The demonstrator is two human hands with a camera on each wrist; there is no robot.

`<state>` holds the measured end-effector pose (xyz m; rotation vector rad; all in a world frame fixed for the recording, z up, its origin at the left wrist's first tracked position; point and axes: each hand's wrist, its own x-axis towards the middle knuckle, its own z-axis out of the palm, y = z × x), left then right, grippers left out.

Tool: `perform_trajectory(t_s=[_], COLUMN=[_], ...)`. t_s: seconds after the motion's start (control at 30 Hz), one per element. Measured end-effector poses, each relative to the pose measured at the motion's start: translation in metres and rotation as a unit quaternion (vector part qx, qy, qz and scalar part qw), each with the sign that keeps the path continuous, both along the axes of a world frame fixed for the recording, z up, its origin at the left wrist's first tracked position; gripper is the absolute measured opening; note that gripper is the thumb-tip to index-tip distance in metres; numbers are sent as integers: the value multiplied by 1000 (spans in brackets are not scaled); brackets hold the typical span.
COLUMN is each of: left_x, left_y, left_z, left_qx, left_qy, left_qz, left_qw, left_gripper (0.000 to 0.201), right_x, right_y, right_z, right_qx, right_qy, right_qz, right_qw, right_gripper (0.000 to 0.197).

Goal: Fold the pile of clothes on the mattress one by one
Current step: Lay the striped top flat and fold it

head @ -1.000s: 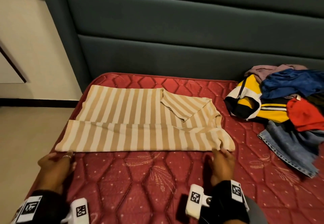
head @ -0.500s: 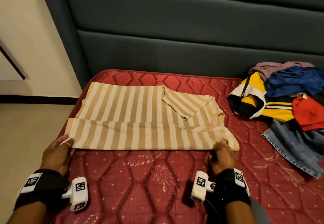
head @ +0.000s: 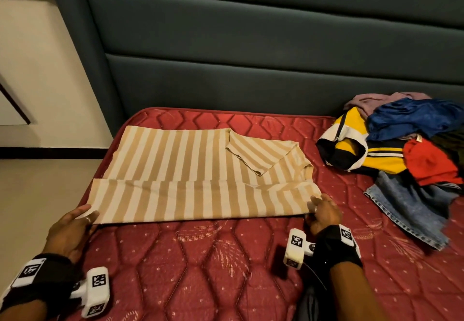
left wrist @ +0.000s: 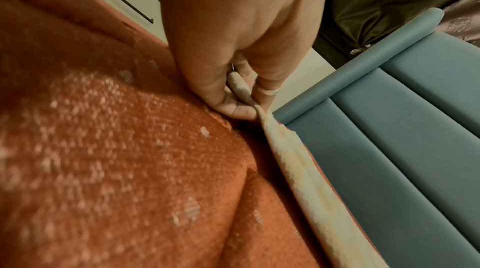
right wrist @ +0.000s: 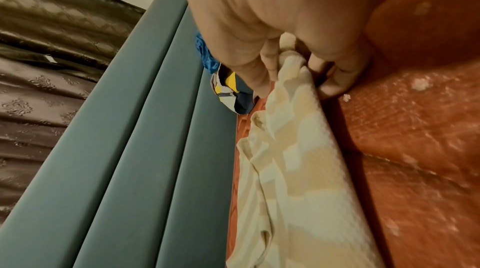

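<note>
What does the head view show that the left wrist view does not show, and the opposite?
Only the head view shows the whole striped shirt, the right hand at its near right corner, and the pile of clothes.

Only the left wrist view shows the left hand pinching the shirt's edge between thumb and fingers, and a cabinet handle.

Both show the red mattress, the padded headboard, the shirt and the left hand.

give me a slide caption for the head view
Both hands, left hand and right hand, pinch the striped shirt at its near corners on the red mattress.
</note>
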<state>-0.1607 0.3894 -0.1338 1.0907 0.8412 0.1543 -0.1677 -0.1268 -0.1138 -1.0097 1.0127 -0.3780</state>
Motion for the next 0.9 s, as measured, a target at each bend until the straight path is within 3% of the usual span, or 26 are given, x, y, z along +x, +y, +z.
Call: perform_trajectory(t_s=[0.13,0.23,0.3,0.4,0.5,0.63,0.73,0.9], left_x=[-2,-3,-6,-7,-10,-11,-10,-7], left_y=[-5,-5,-6,-5,-5,0,5,4], left_z=[-3,-6,-7,-10,-7,-9,-11,-11], left_qx=[46,75,95,93,62,34,17,69], left_qy=[11,15,11,0,-16,-39,-33,-11], left_qz=[-23,-29,-35,-28,-6,-4,-18,-61], left_qw=[999,997,995,995,998,999,999,996], left_gripper=[38,37,36,38,38,32,10,20], right_x=[4,-3,-9,-18,-26,-27,-18,-2], right_y=[-16,-18,-16,-17,-11,14,15,16], right_z=[5,3,-7,-12,-18,-26,-22,-12], right_qx=[-18,-83,-71,-25,-43,5,17,-14], right_qy=[-12,-37,-31,-32,-16,-24,-11,35], right_qz=[-15,-58,-40,-5,18,20,51,41], right_qw=[1000,994,996,999,999,1000,998,998], right_gripper=[15,33,43,30,17,25,20,22])
